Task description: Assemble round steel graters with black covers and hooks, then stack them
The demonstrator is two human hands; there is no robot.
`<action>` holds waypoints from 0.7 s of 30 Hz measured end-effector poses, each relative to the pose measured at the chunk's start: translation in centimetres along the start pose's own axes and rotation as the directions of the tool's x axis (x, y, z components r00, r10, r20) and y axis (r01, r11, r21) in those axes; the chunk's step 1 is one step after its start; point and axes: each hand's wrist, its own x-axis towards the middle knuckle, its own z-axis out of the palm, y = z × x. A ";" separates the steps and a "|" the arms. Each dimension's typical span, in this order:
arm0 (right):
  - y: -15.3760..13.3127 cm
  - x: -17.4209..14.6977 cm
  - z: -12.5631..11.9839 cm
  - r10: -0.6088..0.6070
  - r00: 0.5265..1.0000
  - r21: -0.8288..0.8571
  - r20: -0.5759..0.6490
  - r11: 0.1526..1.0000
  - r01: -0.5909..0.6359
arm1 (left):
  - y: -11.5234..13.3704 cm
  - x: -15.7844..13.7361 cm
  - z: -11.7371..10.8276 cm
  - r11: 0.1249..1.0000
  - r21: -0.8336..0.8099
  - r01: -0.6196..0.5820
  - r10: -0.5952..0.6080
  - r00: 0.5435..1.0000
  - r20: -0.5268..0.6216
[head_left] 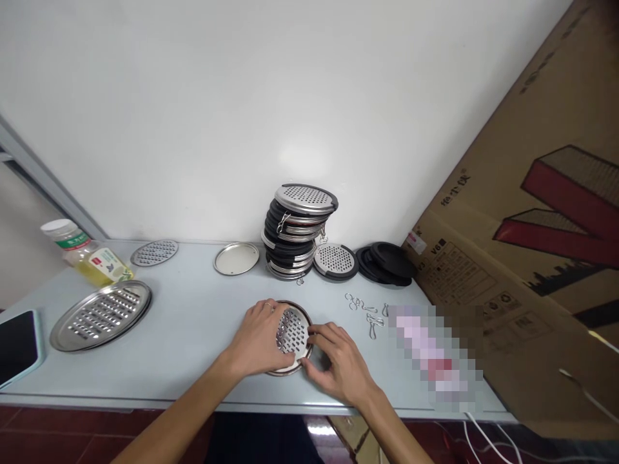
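A round metal grater disc (293, 330) lies at the table's front middle, over a round rimmed metal piece (286, 371). My left hand (258, 338) curls across its left side, thumb on the lower edge and fingers on the far edge. My right hand (338, 361) pinches the right rim between thumb and fingers. The left hand covers much of the disc. Behind stands a tall stack of round graters (293, 235) with black rims and metal clips. A round metal lid (236, 259) lies left of the stack, and a black-rimmed grater (336, 260) lies right of it.
Metal clips (372, 320) lie to the right, near a blurred patch. Black round covers (389, 263) sit by a large cardboard box (541, 270). On the left are oval-looking grater plates (104, 316), another grater plate (155, 252), a bottle of yellow liquid (89, 254) and a phone (19, 348).
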 end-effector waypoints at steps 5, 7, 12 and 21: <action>0.0 0.0 -0.1 -0.002 1.000 -0.010 0.008 1.000 0.002 | 0.1 0.0 0.3 1.000 -0.009 0.023 -0.023 1.000 0.004; 0.0 0.0 -0.1 -0.004 1.000 -0.028 0.013 1.000 0.005 | 0.1 0.0 0.4 1.000 -0.011 0.029 -0.029 1.000 0.012; 0.0 -0.1 0.0 0.001 1.000 -0.034 0.019 0.999 -0.001 | 0.1 0.0 0.7 1.000 -0.008 0.024 -0.024 1.000 0.019; -0.2 0.0 -0.1 0.025 0.999 -0.057 0.048 0.998 -0.023 | 0.1 -0.1 0.5 0.998 -0.052 0.023 -0.023 1.000 0.015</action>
